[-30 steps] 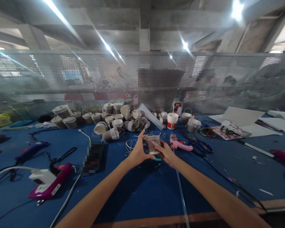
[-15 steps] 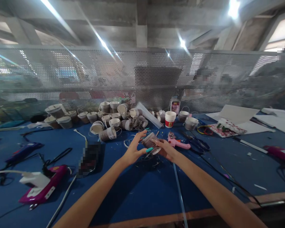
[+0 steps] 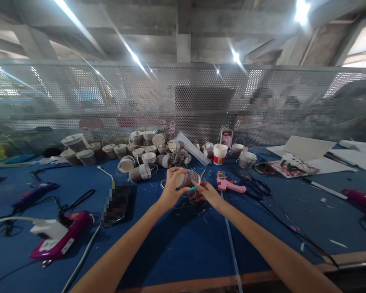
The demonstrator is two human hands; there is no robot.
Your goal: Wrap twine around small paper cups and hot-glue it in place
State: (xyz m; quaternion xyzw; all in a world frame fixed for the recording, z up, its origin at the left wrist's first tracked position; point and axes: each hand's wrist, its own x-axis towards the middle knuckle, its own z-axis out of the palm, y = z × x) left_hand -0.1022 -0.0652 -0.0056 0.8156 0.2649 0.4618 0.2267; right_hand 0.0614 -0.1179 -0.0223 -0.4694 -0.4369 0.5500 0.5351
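Note:
A paper cup wrapped in grey-brown cord (image 3: 187, 178) lies on its side in the air above the blue table, its pale base to the left. My left hand (image 3: 171, 189) is closed around it, fingers over the top and thumb with a turquoise nail along the near side. At the cup's right end, my right hand (image 3: 212, 196) has its fingers bent in against the rim and underside; the fingertips are partly hidden. A pink glue gun (image 3: 232, 186) lies just right of that hand. Thin loose strands are on the table below the cup.
Several cord-wrapped cups (image 3: 140, 173) are heaped at the back left. A stack of white-and-red paper cups (image 3: 220, 154) stands behind my hands. Blue-handled scissors (image 3: 260, 187) lie right, a phone (image 3: 117, 203) and magenta power strip (image 3: 61, 240) left. A perforated screen (image 3: 152, 97) closes the back.
My left hand, spread beside the cup before, has closed around it. The cup has turned to show its base at left. My right hand has shifted to the rim end.

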